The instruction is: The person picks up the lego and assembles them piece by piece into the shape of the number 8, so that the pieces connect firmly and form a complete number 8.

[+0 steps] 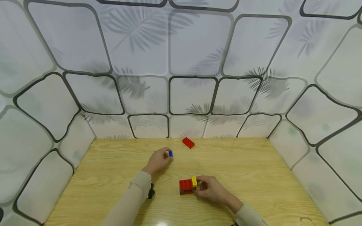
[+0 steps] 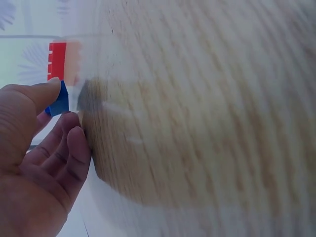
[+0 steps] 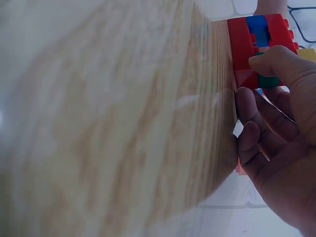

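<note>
Between thumb and fingers my left hand pinches a small blue brick, near the middle of the table. The left wrist view also shows this blue brick held at the fingertips. My right hand grips the right end of a built block of toy bricks. That block has red layers at bottom and top, with a blue and a green brick between them. A yellow brick sits on top at its right end.
A loose red brick lies near the back edge of the wooden table, beyond the left hand. Patterned walls enclose the table at the back and both sides.
</note>
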Demonstrator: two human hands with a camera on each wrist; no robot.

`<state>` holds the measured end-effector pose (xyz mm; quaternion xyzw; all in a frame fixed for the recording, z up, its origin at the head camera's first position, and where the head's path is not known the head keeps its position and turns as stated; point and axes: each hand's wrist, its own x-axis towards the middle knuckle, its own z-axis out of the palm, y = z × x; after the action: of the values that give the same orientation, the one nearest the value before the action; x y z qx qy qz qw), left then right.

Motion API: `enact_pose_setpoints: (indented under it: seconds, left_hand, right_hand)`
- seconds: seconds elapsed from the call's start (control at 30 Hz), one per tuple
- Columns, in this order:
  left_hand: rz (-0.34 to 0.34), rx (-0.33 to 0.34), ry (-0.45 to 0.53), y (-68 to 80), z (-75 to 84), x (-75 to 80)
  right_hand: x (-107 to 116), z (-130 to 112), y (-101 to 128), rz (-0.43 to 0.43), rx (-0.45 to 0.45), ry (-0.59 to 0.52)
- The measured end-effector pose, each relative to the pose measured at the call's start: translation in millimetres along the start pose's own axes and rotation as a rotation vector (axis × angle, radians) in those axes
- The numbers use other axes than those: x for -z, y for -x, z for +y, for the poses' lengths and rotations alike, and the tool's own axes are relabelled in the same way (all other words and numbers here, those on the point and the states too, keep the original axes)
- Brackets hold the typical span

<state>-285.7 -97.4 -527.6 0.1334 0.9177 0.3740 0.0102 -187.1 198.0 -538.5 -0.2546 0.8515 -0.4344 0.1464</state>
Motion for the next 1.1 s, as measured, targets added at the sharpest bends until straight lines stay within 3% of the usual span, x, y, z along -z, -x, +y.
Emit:
enact_pose_setpoints:
  seconds: [0.23, 0.57, 0.87, 1.1]
  left_hand:
    - [-0.007, -0.037, 0.021, 7.3, 4.4, 2.1]
    - [-0.038, -0.029, 0.038, 16.2, 13.3, 4.6]
    - [-0.023, -0.109, 0.034, 23.3, 14.5, 3.5]
    - [-0.017, -0.094, 0.056, 24.7, 17.8, 4.0]
  right_hand:
    - [0, -2, 1, -0.002, 0.014, -0.013]
    - [1, -5, 0, 0.001, -0.006, -0.006]
    - [1, -5, 0, 0.003, -0.001, 0.012]
    - [0, -4, 0, 0.002, 0.002, 0.005]
